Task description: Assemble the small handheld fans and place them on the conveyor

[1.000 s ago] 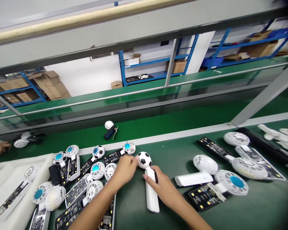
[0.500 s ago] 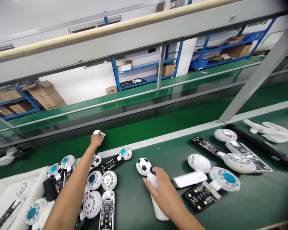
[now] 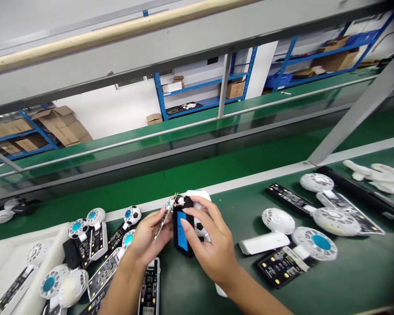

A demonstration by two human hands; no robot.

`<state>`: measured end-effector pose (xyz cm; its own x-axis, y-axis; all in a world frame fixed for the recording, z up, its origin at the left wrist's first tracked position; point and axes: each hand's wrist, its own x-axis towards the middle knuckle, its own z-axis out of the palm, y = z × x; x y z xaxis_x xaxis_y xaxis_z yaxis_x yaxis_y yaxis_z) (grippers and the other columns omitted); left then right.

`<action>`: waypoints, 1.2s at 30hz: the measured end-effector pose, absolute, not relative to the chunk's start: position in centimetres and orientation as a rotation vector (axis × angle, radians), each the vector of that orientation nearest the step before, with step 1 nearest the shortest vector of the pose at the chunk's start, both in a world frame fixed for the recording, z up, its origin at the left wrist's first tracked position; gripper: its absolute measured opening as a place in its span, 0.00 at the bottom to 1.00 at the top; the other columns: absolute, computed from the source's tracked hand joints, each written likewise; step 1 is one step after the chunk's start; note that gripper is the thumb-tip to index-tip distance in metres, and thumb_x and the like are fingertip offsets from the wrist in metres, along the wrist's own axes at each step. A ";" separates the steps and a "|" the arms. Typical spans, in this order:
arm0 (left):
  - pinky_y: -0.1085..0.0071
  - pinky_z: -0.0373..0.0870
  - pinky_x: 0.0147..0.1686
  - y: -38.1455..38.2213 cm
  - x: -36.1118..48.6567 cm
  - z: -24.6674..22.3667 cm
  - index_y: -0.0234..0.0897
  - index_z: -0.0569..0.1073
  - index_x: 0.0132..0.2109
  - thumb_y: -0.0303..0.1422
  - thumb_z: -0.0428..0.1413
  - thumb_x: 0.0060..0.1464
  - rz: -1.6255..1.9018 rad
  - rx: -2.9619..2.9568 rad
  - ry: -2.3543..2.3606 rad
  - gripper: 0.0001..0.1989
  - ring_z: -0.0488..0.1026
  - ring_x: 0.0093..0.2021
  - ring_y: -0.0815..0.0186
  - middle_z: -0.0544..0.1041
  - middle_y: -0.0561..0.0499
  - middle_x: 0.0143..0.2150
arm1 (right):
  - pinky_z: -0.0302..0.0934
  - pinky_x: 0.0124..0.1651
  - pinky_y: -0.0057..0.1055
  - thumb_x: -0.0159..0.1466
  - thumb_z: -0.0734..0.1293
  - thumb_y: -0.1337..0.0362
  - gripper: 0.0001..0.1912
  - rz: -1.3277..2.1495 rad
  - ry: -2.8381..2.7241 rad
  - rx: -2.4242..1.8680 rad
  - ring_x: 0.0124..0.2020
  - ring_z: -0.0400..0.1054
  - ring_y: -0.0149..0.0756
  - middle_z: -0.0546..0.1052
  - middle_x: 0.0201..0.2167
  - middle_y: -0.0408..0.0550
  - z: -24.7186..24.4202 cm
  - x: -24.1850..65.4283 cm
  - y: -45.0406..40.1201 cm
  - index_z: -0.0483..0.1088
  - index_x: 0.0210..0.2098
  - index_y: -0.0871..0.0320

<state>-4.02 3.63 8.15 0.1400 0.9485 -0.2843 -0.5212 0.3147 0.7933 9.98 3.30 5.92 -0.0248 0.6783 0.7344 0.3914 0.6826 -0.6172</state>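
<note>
Just left of the middle, my left hand (image 3: 153, 234) pinches a thin circuit board (image 3: 164, 217) on its edge. Close beside it my right hand (image 3: 210, 236) holds a black casing with a blue battery (image 3: 183, 232) in it, thumb and fingertips on the casing. Thin wires run between the board and the casing at the top. A white part (image 3: 198, 193) shows behind my right fingers. The soccer-ball fan lies partly hidden behind my right hand, its white handle end (image 3: 220, 291) showing below my wrist.
Several fans with open circuit boards (image 3: 93, 245) crowd the left, beside a white foam tray (image 3: 61, 232). More fans (image 3: 313, 243), a white cover (image 3: 264, 243), a black bar (image 3: 364, 197) and white gloves (image 3: 377, 175) lie right. A slanted metal post (image 3: 351, 113) stands behind.
My left hand has come back from the far belt to the middle, now with a board in it. My right hand has let go of the soccer-ball fan's handle and taken hold of the battery casing.
</note>
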 end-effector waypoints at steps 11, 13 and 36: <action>0.72 0.67 0.39 0.9 -1.9 6.9 0.34 0.76 0.28 0.35 0.65 0.39 1.271 0.476 0.812 0.10 0.69 0.31 0.69 0.70 0.54 0.23 | 0.66 0.45 0.39 0.60 0.62 0.75 0.09 0.184 -1.571 -0.937 0.44 0.67 0.42 0.71 0.43 0.54 6.9 9.5 2.4 0.70 0.34 0.57; 0.74 0.66 0.38 0.6 -1.7 6.5 0.34 0.76 0.28 0.35 0.64 0.41 1.265 0.468 0.812 0.09 0.69 0.31 0.70 0.71 0.54 0.24 | 0.67 0.45 0.39 0.60 0.61 0.75 0.09 0.137 -1.574 -0.937 0.44 0.68 0.42 0.72 0.44 0.55 7.0 9.7 2.2 0.71 0.35 0.57; 0.66 0.60 0.48 -0.3 -0.9 6.1 0.38 0.68 0.48 0.42 0.48 0.56 1.010 1.223 1.343 0.17 0.66 0.49 0.59 0.71 0.47 0.48 | 0.67 0.42 0.35 0.60 0.54 0.77 0.09 0.538 -1.842 -0.805 0.46 0.66 0.40 0.65 0.44 0.58 5.3 11.0 2.5 0.60 0.33 0.58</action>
<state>-0.93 -0.31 6.13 0.0286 0.9897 -0.1399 0.1403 0.1346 0.9809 11.01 2.51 5.27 -0.2654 0.7351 0.6238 0.2842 0.6779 -0.6780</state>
